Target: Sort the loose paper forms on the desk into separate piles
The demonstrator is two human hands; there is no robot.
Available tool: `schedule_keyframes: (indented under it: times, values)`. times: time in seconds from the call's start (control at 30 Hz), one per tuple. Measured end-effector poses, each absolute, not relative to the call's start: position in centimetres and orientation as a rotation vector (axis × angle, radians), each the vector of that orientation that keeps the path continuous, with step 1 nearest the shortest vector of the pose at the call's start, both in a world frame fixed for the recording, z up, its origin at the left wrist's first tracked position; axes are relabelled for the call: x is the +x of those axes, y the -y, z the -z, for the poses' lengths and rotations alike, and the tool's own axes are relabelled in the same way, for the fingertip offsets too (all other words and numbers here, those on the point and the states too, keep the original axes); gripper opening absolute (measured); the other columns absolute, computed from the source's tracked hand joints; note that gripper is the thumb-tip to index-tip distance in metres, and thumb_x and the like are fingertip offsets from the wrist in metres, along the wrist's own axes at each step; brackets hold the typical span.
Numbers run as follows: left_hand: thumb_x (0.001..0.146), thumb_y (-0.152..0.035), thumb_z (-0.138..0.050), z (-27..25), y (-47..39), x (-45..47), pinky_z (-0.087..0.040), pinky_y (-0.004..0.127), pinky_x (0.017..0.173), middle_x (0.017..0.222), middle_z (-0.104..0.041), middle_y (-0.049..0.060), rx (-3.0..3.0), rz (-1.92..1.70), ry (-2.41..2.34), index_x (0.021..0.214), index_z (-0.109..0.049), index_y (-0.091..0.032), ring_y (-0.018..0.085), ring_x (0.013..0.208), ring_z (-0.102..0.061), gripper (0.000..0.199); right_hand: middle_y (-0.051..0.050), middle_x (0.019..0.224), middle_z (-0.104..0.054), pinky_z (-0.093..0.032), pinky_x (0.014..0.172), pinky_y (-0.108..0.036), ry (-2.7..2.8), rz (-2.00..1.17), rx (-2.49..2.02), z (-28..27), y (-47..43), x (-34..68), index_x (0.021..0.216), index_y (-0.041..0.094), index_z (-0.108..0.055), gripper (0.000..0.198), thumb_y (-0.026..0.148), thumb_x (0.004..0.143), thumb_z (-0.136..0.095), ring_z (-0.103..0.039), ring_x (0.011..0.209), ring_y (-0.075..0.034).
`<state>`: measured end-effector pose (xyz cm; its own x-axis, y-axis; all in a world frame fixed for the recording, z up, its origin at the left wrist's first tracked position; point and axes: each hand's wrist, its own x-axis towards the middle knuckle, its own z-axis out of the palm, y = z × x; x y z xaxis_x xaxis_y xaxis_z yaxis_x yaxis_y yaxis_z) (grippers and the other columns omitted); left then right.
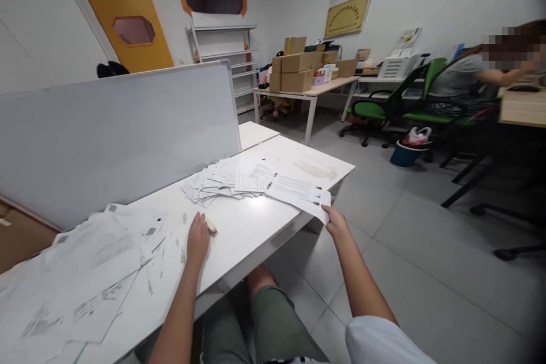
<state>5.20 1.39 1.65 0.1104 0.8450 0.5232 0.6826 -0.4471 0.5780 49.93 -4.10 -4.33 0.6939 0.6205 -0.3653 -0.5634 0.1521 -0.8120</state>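
My right hand [336,222] pinches the near right end of a long printed paper sheet [298,193], which reaches past the desk's front edge. The sheet's other end lies against a spread pile of folded printed papers [217,182]. On the white desk rests my left hand [198,242], its fingers curled close together around a small light wooden block [211,227]. Part of the block sticks out on the hand's right side; the grip beneath the palm is hidden. Left of this hand, large printed sheets [98,250] overlap in a loose heap.
A white divider panel [119,136] stands along the desk's back. Grey smudges mark the desktop. Across the room are cardboard boxes [294,71] on a table, green chairs [371,109], a blue bin [407,154] and a seated person [460,79] at the right.
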Motion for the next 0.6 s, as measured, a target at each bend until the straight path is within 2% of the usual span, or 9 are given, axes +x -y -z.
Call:
schedule_keyframes:
  times: [0.1, 0.2, 0.27, 0.33, 0.4, 0.47, 0.53, 0.6]
  values:
    - [0.090, -0.027, -0.043, -2.5, 0.6, 6.0, -0.033, 0.049, 0.108, 0.119, -0.065, 0.013, 2.643, -1.106, -1.320, 0.109, -0.065, -0.018, 0.028, 0.128, -0.046, 0.030, -0.004, 0.067, -0.068, -0.057, 0.060, -0.031, 0.112, -0.966, -1.192, 4.4, 5.8, 48.8, 0.083, 0.014, -0.062, 0.026, 0.007, 0.059, -0.069, -0.066, 0.061, -0.020]
    - [0.090, -0.021, -0.044, -3.3, 2.7, 9.0, -0.043, 0.044, 0.096, 0.094, -0.071, 0.010, 2.855, -0.851, -1.148, 0.100, -0.067, -0.020, 0.025, 0.108, -0.060, 0.026, -0.004, 0.070, -0.070, -0.054, 0.054, -0.027, 0.183, -1.045, -1.226, 4.3, 7.6, 47.1, 0.084, 0.016, -0.062, 0.028, 0.007, 0.059, -0.070, -0.065, 0.058, -0.018]
    - [0.090, -0.019, -0.041, -3.5, 3.7, 12.5, -0.046, 0.041, 0.091, 0.098, -0.070, 0.011, 2.885, -0.764, -1.108, 0.109, -0.064, -0.019, 0.023, 0.101, -0.063, 0.030, -0.004, 0.072, -0.070, -0.052, 0.051, -0.026, 0.222, -1.083, -1.243, 4.2, 8.6, 46.0, 0.085, 0.017, -0.063, 0.030, 0.008, 0.058, -0.071, -0.064, 0.057, -0.018]
    - [0.089, -0.022, -0.046, -3.3, 4.5, 16.3, -0.042, 0.040, 0.098, 0.120, -0.064, 0.011, 2.924, -0.617, -0.978, 0.123, -0.057, -0.019, 0.024, 0.119, -0.054, 0.036, -0.004, 0.074, -0.071, -0.052, 0.052, -0.026, 0.275, -1.127, -1.250, 4.1, 9.5, 45.0, 0.085, 0.017, -0.063, 0.030, 0.009, 0.058, -0.071, -0.065, 0.059, -0.018]
    - [0.086, -0.028, -0.052, -2.7, 5.1, 19.4, -0.035, 0.045, 0.106, 0.142, -0.048, 0.013, 2.950, -0.485, -0.948, 0.136, -0.045, -0.018, 0.029, 0.135, -0.037, 0.051, -0.005, 0.079, -0.071, -0.053, 0.056, -0.027, 0.357, -1.175, -1.249, 4.0, 10.3, 44.5, 0.086, 0.018, -0.064, 0.029, 0.012, 0.058, -0.071, -0.066, 0.064, -0.019]
    - [0.086, -0.030, -0.052, -1.7, 5.5, 21.0, -0.030, 0.047, 0.109, 0.148, -0.038, 0.014, 2.981, -0.400, -0.945, 0.140, -0.039, -0.016, 0.031, 0.139, -0.030, 0.057, -0.006, 0.086, -0.072, -0.053, 0.059, -0.028, 0.449, -1.219, -1.263, 4.0, 11.1, 44.6, 0.089, 0.018, -0.064, 0.031, 0.017, 0.059, -0.072, -0.067, 0.069, -0.020]
    - [0.089, -0.027, -0.048, -0.8, 6.0, 21.0, -0.033, 0.047, 0.106, 0.145, -0.043, 0.014, 3.029, -0.397, -0.909, 0.138, -0.042, -0.016, 0.030, 0.136, -0.035, 0.050, -0.007, 0.092, -0.072, -0.053, 0.060, -0.029, 0.514, -1.237, -1.288, 4.0, 11.8, 45.2, 0.093, 0.018, -0.065, 0.036, 0.021, 0.059, -0.074, -0.067, 0.072, -0.021]
    - [0.090, -0.019, -0.045, 0.0, 6.6, 20.0, -0.040, 0.044, 0.098, 0.135, -0.055, 0.013, 3.053, -0.479, -0.913, 0.129, -0.052, -0.018, 0.029, 0.126, -0.047, 0.040, -0.007, 0.093, -0.071, -0.052, 0.060, -0.028, 0.555, -1.212, -1.293, 4.0, 12.2, 46.1, 0.096, 0.018, -0.065, 0.040, 0.024, 0.058, -0.076, -0.067, 0.074, -0.021]
